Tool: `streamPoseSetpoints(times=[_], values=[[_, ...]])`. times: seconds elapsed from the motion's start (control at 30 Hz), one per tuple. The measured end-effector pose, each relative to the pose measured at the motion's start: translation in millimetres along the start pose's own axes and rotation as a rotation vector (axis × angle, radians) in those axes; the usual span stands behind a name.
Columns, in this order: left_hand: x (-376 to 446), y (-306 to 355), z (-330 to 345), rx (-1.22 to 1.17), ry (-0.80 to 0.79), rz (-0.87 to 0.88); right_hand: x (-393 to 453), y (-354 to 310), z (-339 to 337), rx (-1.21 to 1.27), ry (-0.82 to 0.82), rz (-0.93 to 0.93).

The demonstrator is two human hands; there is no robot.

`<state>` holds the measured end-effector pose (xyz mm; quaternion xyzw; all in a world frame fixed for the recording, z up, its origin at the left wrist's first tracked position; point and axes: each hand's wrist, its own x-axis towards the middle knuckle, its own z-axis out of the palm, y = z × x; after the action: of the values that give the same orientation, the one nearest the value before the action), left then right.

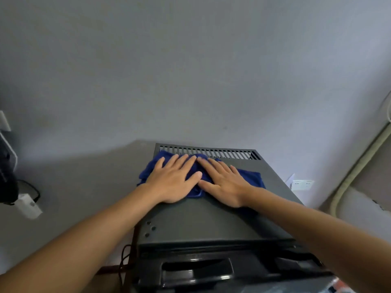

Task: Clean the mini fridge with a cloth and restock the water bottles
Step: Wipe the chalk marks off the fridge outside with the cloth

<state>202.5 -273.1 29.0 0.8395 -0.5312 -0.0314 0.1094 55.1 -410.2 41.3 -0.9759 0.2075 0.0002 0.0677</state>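
Observation:
The grey mini fridge (211, 225) stands in front of me, seen from above, with a slotted vent along its back edge. A blue cloth (250, 176) lies spread on the rear part of its top. My left hand (175, 179) and my right hand (224, 182) both press flat on the cloth, side by side, fingers stretched toward the vent. The thumbs almost touch. The fridge door's black handle recess (196, 269) shows at the bottom. No water bottles are in view.
A grey wall rises right behind the fridge. A white wall socket (301, 184) sits to the right, with a pale pipe (357, 172) running diagonally beyond it. A white plug adapter (28, 206) and a black cable hang at the left; another cable (124, 259) drops beside the fridge.

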Motion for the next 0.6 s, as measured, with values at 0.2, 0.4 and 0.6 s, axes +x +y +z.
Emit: streamPoseSetpoints(times=[0.2,0.4,0.6], values=[[93,-27,-1,0.056,-0.021,-0.196,117,35,-10,0.061,0.030,-0.007],[145,-35,1,0.063,-0.043,-0.275,177,59,-7,0.070,0.014,0.037],[119,-20,2,0.095,-0.055,-0.311,151,54,-4,-0.017,0.006,0.045]])
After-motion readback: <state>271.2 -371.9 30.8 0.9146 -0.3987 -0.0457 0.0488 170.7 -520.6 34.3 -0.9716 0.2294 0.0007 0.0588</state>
